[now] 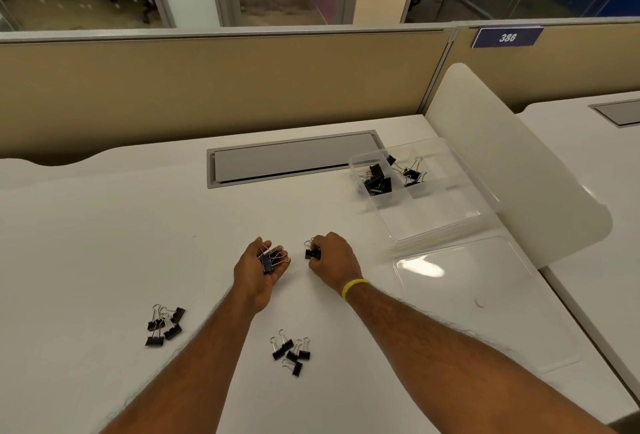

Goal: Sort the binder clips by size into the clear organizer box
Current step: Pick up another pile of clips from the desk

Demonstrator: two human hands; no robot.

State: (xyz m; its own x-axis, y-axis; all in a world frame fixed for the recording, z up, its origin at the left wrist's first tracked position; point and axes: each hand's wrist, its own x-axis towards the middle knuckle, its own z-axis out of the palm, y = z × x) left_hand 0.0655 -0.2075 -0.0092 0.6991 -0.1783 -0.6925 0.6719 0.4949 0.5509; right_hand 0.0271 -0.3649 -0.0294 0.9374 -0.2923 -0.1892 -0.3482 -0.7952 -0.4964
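Observation:
My left hand [258, 272] lies palm up at the middle of the white desk and cups a black binder clip [267, 263] with silver handles. Just to its right, my right hand [333, 262] pinches another black binder clip [312, 253] on the desk. A pile of several clips [165, 326] lies at the near left, and a second pile of clips [291, 352] sits between my forearms. The clear organizer box [433, 222] stands at the far right; clips [377, 181] fill its back left compartment and more clips [412, 172] lie in the one beside it.
The box's clear lid [485, 298] lies flat on the desk in front of the box. A grey cable hatch [291, 159] is set into the desk at the back. A white curved divider [512, 163] rises at the right, and a tan partition wall runs behind.

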